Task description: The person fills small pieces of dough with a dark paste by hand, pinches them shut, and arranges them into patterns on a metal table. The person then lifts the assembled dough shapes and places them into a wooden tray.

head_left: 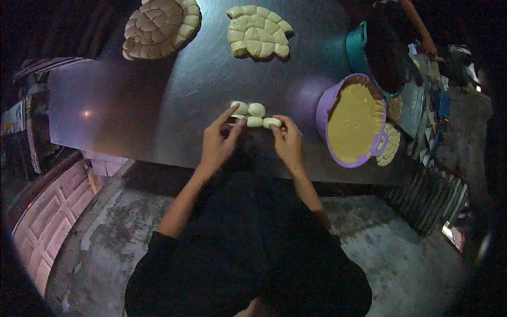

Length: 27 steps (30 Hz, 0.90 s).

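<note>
So there's a little cluster of pale dough balls [256, 110] on the metal tabletop [206, 84], near its front edge and right between the person's two hands. The left hand [221, 136] is partly open, index finger up by the top-left ball and thumb lower down by the bottom row. Its fingers cover part of the left end, so it's impossible to tell whether it's actually gripping anything or just touching. The right hand [288, 138] is drawn in pretty tight, thumb and fingertips closed around the rightmost ball [272, 122], though the other fingers are hard to make out.

Off to the right sits a purple basin [323, 113] full of some yellow, doughy stuff. It half hides a scored dough slab [389, 148] behind it. The teal tub [356, 47] just beyond is so dark inside that the contents are anyone's guess.

At the far side, one scored slab [259, 34] shows whole, while the bigger one [158, 26] to its left gets chopped off by the top edge. Somebody else's arm [417, 25] pokes in at upper right, the rest cut off or lost in the gloom.
</note>
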Tool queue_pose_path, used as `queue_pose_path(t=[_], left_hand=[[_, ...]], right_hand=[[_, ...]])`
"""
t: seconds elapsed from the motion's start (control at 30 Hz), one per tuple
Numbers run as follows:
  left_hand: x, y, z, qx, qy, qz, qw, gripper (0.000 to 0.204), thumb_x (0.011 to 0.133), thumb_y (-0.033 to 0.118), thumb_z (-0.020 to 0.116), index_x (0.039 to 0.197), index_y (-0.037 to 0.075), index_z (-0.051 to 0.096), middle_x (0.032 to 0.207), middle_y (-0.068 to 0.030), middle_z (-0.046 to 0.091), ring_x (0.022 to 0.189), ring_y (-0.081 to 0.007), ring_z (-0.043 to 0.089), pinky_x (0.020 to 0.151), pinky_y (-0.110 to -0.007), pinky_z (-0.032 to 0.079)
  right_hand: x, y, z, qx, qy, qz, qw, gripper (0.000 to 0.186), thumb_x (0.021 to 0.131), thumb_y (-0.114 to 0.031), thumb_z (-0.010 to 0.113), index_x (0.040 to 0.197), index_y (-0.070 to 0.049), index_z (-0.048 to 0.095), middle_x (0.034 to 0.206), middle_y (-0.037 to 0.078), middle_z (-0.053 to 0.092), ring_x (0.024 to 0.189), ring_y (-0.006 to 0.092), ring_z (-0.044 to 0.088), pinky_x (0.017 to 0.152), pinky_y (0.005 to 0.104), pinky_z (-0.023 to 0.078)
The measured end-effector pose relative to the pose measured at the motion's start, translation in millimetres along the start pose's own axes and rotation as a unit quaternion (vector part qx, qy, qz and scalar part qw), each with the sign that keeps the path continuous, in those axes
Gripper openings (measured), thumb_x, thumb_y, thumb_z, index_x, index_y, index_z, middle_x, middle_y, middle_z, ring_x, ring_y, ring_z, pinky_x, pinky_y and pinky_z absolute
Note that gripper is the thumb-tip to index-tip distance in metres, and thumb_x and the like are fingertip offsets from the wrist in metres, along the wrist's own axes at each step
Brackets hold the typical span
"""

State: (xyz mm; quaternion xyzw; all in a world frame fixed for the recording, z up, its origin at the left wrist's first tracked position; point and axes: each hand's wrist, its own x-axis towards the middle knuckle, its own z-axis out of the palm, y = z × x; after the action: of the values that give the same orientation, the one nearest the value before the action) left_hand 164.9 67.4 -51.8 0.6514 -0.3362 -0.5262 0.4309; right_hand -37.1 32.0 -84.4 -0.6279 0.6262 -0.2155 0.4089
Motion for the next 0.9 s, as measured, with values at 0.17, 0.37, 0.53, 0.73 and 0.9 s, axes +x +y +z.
queue_pose_path(t=[0.17, 0.37, 0.53, 0.73, 0.9], left_hand=[[16.9, -1.4, -42.1, 0.082, 0.020, -0.003, 0.996, 0.031, 0.091, 0.015, 0.065, 0.121, 0.006, 0.064, 0.101, -0.0115, 0.071, 0.077, -0.0126, 0.065, 0.070, -0.028, 0.051], [7.2, -37.4, -72.9, 0.232, 0.085, 0.179, 0.952, 0.025, 0.089, 0.013, 0.065, 0.113, 0.005, 0.066, 0.100, -0.0138, 0.069, 0.081, -0.0213, 0.067, 0.072, -0.033, 0.052], [-24.6, -21.0, -61.6, 0.280, 0.087, 0.173, 0.940, 0.024, 0.089, 0.013, 0.065, 0.112, 0.007, 0.066, 0.098, -0.0123, 0.068, 0.079, -0.0250, 0.066, 0.072, -0.035, 0.052], [-61.3, -18.4, -19.7, 0.277, 0.096, 0.169, 0.941, 0.025, 0.088, 0.012, 0.066, 0.113, 0.007, 0.066, 0.095, -0.0112, 0.067, 0.075, -0.0238, 0.066, 0.073, -0.034, 0.052], [-99.6, -9.8, 25.1, 0.260, 0.103, 0.152, 0.948, 0.026, 0.088, 0.009, 0.065, 0.114, 0.006, 0.066, 0.098, -0.0117, 0.068, 0.084, -0.0211, 0.066, 0.079, -0.034, 0.051]], right_hand=[[-0.3, 11.1, 13.5, -0.197, 0.085, -0.144, 0.966, 0.033, 0.092, -0.017, 0.062, 0.121, -0.002, 0.061, 0.094, 0.010, 0.059, 0.076, 0.0197, 0.059, 0.069, 0.0299, 0.048], [73.3, -8.6, -7.8, 0.019, 0.096, -0.042, 0.994, 0.031, 0.092, -0.021, 0.062, 0.116, -0.002, 0.063, 0.089, 0.010, 0.059, 0.088, 0.0230, 0.059, 0.080, 0.0343, 0.047], [190.4, 14.7, 8.0, -0.207, 0.228, -0.100, 0.946, 0.031, 0.085, -0.029, 0.071, 0.102, -0.003, 0.065, 0.092, 0.012, 0.062, 0.080, 0.0260, 0.061, 0.070, 0.0325, 0.048], [204.7, -1.1, 29.3, 0.161, 0.239, -0.154, 0.945, 0.033, 0.079, -0.017, 0.074, 0.092, -0.005, 0.046, 0.079, 0.003, 0.050, 0.071, 0.0163, 0.050, 0.068, 0.0301, 0.045], [63.2, 22.8, 8.2, 0.188, 0.104, -0.167, 0.962, 0.032, 0.079, -0.012, 0.072, 0.101, -0.005, 0.049, 0.086, 0.007, 0.056, 0.078, 0.0197, 0.055, 0.071, 0.0355, 0.047]])
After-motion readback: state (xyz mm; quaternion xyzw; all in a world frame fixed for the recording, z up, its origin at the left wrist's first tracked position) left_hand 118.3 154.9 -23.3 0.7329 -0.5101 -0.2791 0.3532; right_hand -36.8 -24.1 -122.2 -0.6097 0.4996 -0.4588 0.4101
